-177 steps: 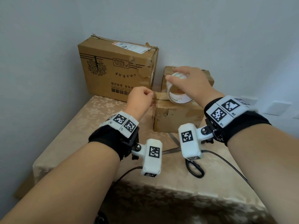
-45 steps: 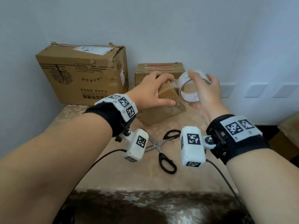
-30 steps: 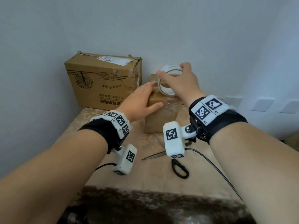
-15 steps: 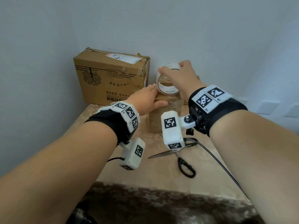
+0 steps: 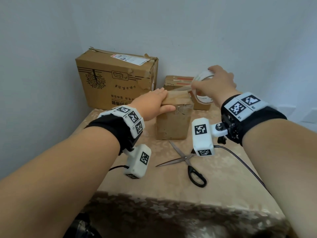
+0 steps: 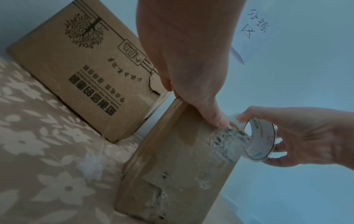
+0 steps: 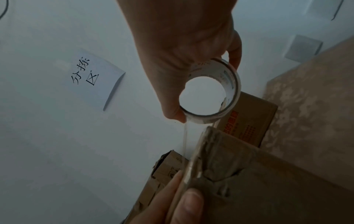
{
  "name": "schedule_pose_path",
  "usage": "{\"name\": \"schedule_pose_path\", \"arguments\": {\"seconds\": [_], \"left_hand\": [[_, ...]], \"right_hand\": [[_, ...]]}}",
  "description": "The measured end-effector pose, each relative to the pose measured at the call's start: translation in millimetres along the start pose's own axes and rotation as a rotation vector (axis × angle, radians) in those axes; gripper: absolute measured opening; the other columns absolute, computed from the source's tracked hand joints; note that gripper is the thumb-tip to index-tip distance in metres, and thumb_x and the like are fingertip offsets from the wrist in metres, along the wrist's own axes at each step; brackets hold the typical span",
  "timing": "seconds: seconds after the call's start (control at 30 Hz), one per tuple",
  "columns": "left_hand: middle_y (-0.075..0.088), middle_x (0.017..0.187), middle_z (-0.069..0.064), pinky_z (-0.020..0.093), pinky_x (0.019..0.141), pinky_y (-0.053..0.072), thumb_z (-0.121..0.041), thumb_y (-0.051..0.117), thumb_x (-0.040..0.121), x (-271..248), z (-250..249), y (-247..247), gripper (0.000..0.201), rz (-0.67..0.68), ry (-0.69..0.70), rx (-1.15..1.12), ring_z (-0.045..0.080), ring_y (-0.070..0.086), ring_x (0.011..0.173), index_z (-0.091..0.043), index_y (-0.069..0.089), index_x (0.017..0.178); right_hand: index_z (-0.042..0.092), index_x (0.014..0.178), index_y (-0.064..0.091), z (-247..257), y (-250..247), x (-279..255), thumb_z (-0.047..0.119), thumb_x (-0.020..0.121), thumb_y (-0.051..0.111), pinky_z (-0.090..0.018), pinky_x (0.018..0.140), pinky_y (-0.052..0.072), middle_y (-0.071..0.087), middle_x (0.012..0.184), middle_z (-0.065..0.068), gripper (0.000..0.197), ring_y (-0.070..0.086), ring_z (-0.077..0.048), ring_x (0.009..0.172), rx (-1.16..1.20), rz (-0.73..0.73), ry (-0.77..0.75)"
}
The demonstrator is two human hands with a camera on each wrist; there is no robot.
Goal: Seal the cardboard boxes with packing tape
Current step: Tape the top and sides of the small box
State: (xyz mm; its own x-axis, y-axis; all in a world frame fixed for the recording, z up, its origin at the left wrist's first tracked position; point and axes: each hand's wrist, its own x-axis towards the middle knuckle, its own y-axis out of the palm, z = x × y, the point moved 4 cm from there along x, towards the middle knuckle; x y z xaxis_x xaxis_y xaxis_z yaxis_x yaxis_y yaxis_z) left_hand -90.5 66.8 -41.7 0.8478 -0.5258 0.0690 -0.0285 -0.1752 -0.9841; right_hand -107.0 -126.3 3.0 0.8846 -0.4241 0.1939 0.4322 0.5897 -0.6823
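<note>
A small upright cardboard box (image 5: 173, 122) (image 6: 178, 166) (image 7: 268, 181) stands in the middle of the table. My left hand (image 5: 154, 103) (image 6: 191, 68) lies flat over its top left edge, fingers straight on top and the thumb (image 7: 189, 203) down its front face. My right hand (image 5: 216, 85) (image 7: 182, 45) grips a roll of clear packing tape (image 5: 202, 90) (image 6: 260, 144) (image 7: 210, 91) just past the box's right top edge. A strip of tape (image 7: 184, 139) runs from the roll back across the box top toward my left fingers.
A bigger printed cardboard box (image 5: 116, 79) (image 6: 82, 65) stands at the back left against the wall, and a low box with red print (image 5: 180, 81) (image 7: 247, 121) behind the small one. Open black-handled scissors (image 5: 185, 160) lie on the tablecloth (image 5: 223, 177) in front. A paper note (image 7: 93, 78) hangs on the wall.
My right hand has carried the tape roll rightward, off the top of the small box, drawing tape across it. My left hand has stayed pressed on the box's left top edge.
</note>
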Motion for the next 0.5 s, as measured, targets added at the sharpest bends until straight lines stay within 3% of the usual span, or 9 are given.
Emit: {"name": "schedule_pose_path", "arguments": {"seconds": [0.13,0.3,0.4,0.5], "left_hand": [[0.017,0.158,0.008,0.035,0.115,0.02,-0.054,0.039,0.094,-3.2,-0.2,-1.6,0.072,0.008,0.003,0.005,0.02,0.018,0.145,-0.011,0.022,0.149],[0.017,0.158,0.009,0.035,0.115,0.02,-0.054,0.039,0.094,-2.5,-2.1,-0.4,0.072,0.01,0.015,0.0,0.019,0.016,0.145,-0.01,0.023,0.149],[0.019,0.158,0.009,0.034,0.115,0.021,-0.053,0.039,0.094,-3.7,-2.5,-1.6,0.071,0.017,0.015,0.002,0.019,0.018,0.145,-0.009,0.025,0.148],[0.026,0.155,0.009,0.036,0.113,0.025,-0.053,0.04,0.094,-3.6,-2.8,-2.3,0.068,0.021,0.022,-0.002,0.02,0.023,0.143,-0.008,0.03,0.145]], "right_hand": [[0.031,0.138,0.041,-12.0,7.9,-1.0,0.04,0.068,0.073,-0.042,0.101,0.042,0.034,0.132,-0.009,0.078,0.044,-0.034,0.117,0.096,0.004,0.048],[0.033,0.133,0.044,-27.9,18.1,-8.1,0.046,0.052,0.075,-0.046,0.1,0.043,0.036,0.122,-0.003,0.088,0.047,-0.027,0.11,0.191,0.031,0.107],[0.029,0.135,0.044,-33.8,22.4,-8.5,0.037,0.06,0.078,-0.043,0.098,0.046,0.04,0.128,-0.006,0.083,0.047,-0.023,0.107,0.263,0.033,0.114],[0.026,0.135,0.043,-37.6,25.1,-9.1,0.036,0.059,0.078,-0.042,0.096,0.048,0.044,0.126,-0.005,0.085,0.049,-0.022,0.106,0.309,0.034,0.138]]}}
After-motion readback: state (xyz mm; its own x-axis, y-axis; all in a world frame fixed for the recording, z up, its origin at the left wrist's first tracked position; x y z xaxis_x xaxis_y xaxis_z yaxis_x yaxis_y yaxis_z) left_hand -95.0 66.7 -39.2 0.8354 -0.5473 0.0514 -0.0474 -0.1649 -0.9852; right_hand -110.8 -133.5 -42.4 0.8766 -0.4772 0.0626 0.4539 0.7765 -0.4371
